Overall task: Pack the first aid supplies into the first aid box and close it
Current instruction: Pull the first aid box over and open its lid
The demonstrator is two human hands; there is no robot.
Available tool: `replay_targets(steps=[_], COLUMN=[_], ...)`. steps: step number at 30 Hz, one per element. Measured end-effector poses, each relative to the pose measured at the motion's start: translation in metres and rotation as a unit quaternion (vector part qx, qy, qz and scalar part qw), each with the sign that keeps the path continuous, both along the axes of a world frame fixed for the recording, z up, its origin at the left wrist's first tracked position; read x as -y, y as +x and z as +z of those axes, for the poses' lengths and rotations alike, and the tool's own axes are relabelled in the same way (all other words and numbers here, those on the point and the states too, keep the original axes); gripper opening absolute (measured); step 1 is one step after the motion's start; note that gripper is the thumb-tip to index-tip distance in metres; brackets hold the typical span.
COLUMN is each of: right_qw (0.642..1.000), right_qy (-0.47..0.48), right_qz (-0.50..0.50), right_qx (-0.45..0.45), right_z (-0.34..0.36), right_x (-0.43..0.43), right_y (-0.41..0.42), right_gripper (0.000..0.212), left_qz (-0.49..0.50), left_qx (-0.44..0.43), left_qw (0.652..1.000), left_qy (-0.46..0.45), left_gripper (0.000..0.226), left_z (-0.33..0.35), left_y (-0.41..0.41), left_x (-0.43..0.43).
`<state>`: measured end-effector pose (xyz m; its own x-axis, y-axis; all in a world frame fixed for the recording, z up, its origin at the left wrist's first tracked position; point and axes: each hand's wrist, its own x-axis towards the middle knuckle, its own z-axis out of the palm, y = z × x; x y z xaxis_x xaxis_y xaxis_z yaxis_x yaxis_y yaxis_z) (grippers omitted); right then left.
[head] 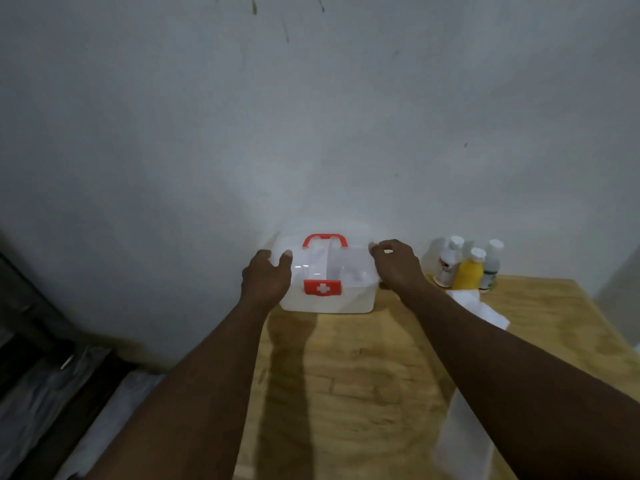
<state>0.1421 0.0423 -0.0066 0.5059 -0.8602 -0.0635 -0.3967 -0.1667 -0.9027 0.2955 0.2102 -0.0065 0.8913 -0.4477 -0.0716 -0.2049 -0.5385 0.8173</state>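
Head view: the first aid box (327,282) sits at the centre of the frame on the far edge of the bench (381,375), against the wall. The left hand (266,277) and right hand (398,266) clasp its clear lid at either end, fingers curled over the rim. The red latch (322,287) looks shut (hard to be sure), so opening likely comes next. Three bottles (467,265) and white cloth (479,306) wait unpacked at right, clear of the box.
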Motion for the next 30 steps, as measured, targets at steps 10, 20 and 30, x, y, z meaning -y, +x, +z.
replay_targets(steps=[10,20,30], right_qw=[0.999,1.000,0.998], right_qy=[-0.028,-0.029,-0.054], right_qz=[-0.006,0.012,-0.001], right_qx=[0.031,0.000,0.014], right_z=[0.019,0.012,-0.002], right_x=[-0.072,-0.118,-0.103], right_y=[-0.062,-0.107,-0.101], right_gripper=[0.050,0.038,0.058], left_qz=[-0.011,-0.024,0.015], left_qx=[0.070,0.034,0.001], left_qw=[0.997,0.999,1.000], left_qy=[-0.014,-0.016,0.003], left_gripper=[0.066,0.073,0.055], left_z=[0.014,-0.008,-0.009], left_y=[-0.060,-0.103,-0.087], left_x=[-0.071,-0.117,-0.106])
